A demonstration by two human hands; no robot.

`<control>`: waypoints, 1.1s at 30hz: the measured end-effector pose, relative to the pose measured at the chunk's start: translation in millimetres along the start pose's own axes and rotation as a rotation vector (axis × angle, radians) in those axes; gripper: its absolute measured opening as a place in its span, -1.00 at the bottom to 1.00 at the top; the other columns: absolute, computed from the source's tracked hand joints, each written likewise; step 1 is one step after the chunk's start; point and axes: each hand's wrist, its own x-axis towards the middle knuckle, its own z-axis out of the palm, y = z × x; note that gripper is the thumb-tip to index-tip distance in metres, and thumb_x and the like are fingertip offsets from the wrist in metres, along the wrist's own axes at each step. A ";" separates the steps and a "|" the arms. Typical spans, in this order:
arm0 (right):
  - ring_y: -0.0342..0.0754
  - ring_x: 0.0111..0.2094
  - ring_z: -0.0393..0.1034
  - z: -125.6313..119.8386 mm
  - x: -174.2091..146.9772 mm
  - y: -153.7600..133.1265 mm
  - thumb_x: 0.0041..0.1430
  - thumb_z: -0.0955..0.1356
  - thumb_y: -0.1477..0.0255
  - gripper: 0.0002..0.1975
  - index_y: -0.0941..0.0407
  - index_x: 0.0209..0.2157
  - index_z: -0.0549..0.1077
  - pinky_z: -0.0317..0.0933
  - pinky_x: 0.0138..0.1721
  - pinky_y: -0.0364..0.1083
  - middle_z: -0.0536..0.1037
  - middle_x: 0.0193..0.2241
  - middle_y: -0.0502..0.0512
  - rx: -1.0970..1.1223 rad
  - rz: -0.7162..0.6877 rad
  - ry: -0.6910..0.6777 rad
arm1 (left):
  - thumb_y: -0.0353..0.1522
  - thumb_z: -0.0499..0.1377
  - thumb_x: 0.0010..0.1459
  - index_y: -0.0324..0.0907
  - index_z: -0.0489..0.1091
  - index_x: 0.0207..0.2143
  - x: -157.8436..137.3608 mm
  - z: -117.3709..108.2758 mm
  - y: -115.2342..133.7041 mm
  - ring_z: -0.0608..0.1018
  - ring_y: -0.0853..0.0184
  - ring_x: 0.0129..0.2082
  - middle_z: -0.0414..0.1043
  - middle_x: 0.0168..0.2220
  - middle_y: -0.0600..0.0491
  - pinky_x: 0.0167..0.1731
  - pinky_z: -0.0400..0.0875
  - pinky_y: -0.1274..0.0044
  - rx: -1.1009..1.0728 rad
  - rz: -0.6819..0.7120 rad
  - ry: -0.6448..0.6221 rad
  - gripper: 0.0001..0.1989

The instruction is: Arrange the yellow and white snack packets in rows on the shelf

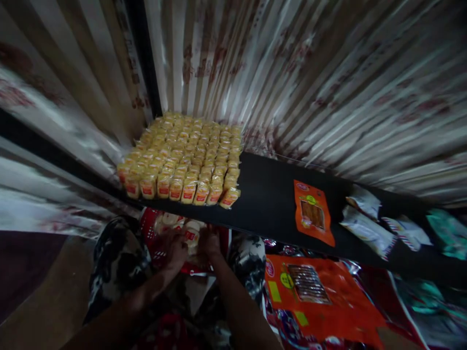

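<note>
Both of my hands reach into a red plastic basket held between my knees. My left hand has its fingers curled at the packs in the basket. Between the hands sits a clear-wrapped snack pack with a red label. My right hand lies against that pack's right side, its fingers bent. The dim, blurred picture hides the exact grip of the fingers. Just beyond the basket, tight rows of yellow wrapped snack packs with red labels stand on a black shelf.
Farther right on the shelf lie an orange snack bag, white packets and a green packet. A larger orange bag lies below the shelf edge at right. Striped curtain fabric hangs behind and at left.
</note>
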 end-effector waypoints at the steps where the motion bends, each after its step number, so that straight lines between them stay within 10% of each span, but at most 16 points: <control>1: 0.11 -0.15 0.46 -2.9 -2.1 -1.4 0.01 0.30 0.63 -0.81 0.24 -0.32 0.52 0.22 -0.07 -0.01 0.58 -0.26 0.33 -0.010 -0.019 0.003 | -0.62 0.04 -0.02 -0.28 0.47 -0.35 -1.1 -1.5 3.1 0.47 0.24 -0.12 0.48 -0.22 -0.12 -0.04 0.29 0.47 0.009 0.017 0.008 -0.74; 14: 0.00 -0.11 0.43 -57.3 -104.3 11.3 0.13 0.20 0.51 -0.70 0.16 -0.24 0.54 0.26 -0.04 -0.08 0.56 -0.19 0.21 0.399 -0.338 0.248 | -0.60 0.06 -0.04 -0.13 0.33 0.03 -24.8 -24.7 34.7 0.37 0.28 0.07 0.43 -0.04 0.00 0.12 0.21 0.43 -0.160 0.328 -0.066 -0.46; 24: 0.05 -0.22 0.47 -69.6 -119.6 18.6 0.05 0.28 0.30 -0.72 0.14 -0.29 0.53 0.31 -0.14 -0.01 0.58 -0.28 0.17 0.713 -0.228 0.218 | -0.49 0.12 -0.10 -0.24 0.48 -0.29 -39.4 -22.2 27.0 0.54 0.28 -0.25 0.55 -0.27 -0.01 -0.17 0.44 0.46 -0.351 0.317 -0.355 -0.74; 33: 0.05 -0.22 0.47 -70.6 -128.4 26.5 0.07 0.28 0.40 -0.74 0.14 -0.24 0.53 0.35 -0.15 -0.02 0.57 -0.27 0.19 0.603 -0.318 0.415 | -0.47 0.03 0.02 -0.14 0.44 -0.12 -62.2 -59.7 60.8 0.49 0.27 -0.09 0.45 -0.08 -0.01 0.00 0.33 0.41 0.163 0.649 -0.154 -0.64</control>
